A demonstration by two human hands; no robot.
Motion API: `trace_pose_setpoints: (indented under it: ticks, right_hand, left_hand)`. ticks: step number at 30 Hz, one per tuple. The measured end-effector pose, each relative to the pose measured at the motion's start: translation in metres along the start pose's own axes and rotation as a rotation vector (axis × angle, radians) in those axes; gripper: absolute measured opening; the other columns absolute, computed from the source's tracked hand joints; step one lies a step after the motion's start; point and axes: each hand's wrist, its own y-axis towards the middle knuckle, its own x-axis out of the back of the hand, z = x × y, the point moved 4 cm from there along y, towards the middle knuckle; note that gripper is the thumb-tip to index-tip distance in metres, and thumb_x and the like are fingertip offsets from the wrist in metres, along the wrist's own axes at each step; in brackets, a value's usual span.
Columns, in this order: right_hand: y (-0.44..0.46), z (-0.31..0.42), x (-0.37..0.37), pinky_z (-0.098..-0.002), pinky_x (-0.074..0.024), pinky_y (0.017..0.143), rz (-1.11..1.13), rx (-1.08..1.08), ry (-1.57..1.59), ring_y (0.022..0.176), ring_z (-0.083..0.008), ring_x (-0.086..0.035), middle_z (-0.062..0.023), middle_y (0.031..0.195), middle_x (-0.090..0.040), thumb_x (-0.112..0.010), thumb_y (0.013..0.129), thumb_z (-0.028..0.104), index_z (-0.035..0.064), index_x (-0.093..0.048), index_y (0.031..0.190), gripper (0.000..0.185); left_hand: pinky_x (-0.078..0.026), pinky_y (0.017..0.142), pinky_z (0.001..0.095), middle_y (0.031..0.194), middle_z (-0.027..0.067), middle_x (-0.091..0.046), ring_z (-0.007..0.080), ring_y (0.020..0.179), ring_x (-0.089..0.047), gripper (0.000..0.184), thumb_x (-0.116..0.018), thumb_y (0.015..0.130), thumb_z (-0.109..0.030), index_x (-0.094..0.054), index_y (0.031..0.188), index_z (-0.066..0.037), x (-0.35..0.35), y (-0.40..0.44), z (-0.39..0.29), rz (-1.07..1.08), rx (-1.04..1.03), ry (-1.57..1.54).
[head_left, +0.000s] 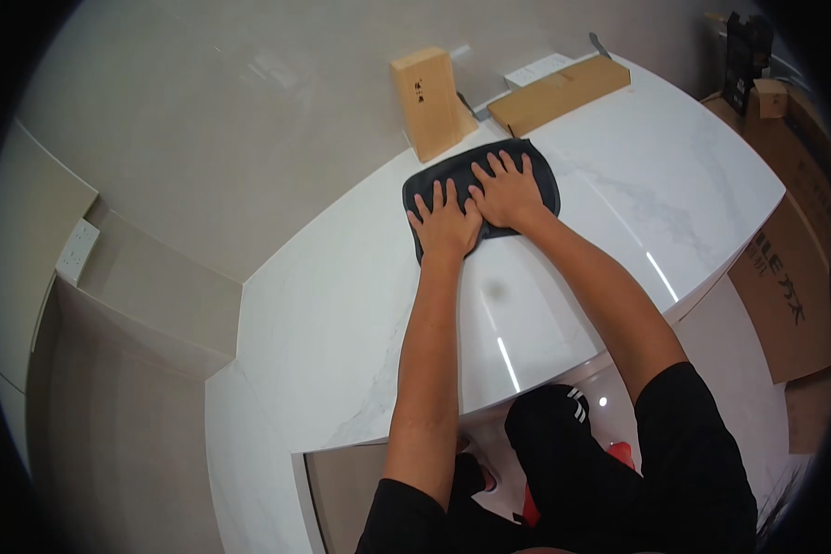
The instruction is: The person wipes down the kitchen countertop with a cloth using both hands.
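Observation:
A flat black piece with rounded corners and a leather-like look (pixel 457 167) lies on the white marbled counter (pixel 332 305); its exact kind I cannot make out. My left hand (pixel 445 226) presses flat on its left part, with fingers spread. On its right part rests my right hand (pixel 511 194), also palm down, fingers apart. The two hands meet near the middle, the right thumb beside the left hand. Neither hand grips anything. Parts of the black piece are hidden under both palms.
Behind the black piece stands a light wooden-looking box (pixel 425 97) with dark characters. A flat brown carton (pixel 563 92) lies to its right, near a white box (pixel 537 69). Large cardboard (pixel 776 286) stands beyond the counter's right edge. A socket strip (pixel 78 251) is at left.

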Motion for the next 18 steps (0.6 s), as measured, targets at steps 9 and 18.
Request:
trace_pose_setpoints:
  ticks: [9, 18]
  right_hand:
    - [-0.022, 0.004, 0.018, -0.0546, -0.0192, 0.116, -0.117, 0.001, 0.039, 0.141, -0.0335, -0.032, -0.0172, 0.149, -0.043, -0.042, 0.098, 0.044, 0.0116, -0.051, 0.140, 0.054]
    - [-0.095, 0.020, 0.036, -0.0502, -0.0340, 0.097, -0.275, 0.160, 0.015, 0.113, -0.0363, -0.050, -0.0217, 0.116, -0.058, -0.053, 0.091, 0.040, 0.0025, -0.059, 0.114, 0.044]
  left_hand:
    - [-0.026, 0.113, 0.0557, 0.149, 0.0138, -0.045, 0.0400, 0.134, -0.040, 0.058, -0.044, 0.098, -0.046, -0.048, 0.144, -0.010, -0.010, -0.018, 0.010, -0.301, -0.181, 0.012]
    - [-0.041, 0.088, 0.0481, 0.110, 0.0120, -0.061, 0.0325, 0.103, -0.054, 0.029, -0.051, 0.097, -0.031, -0.062, 0.109, -0.008, 0.015, -0.096, -0.005, -0.447, -0.257, -0.053]
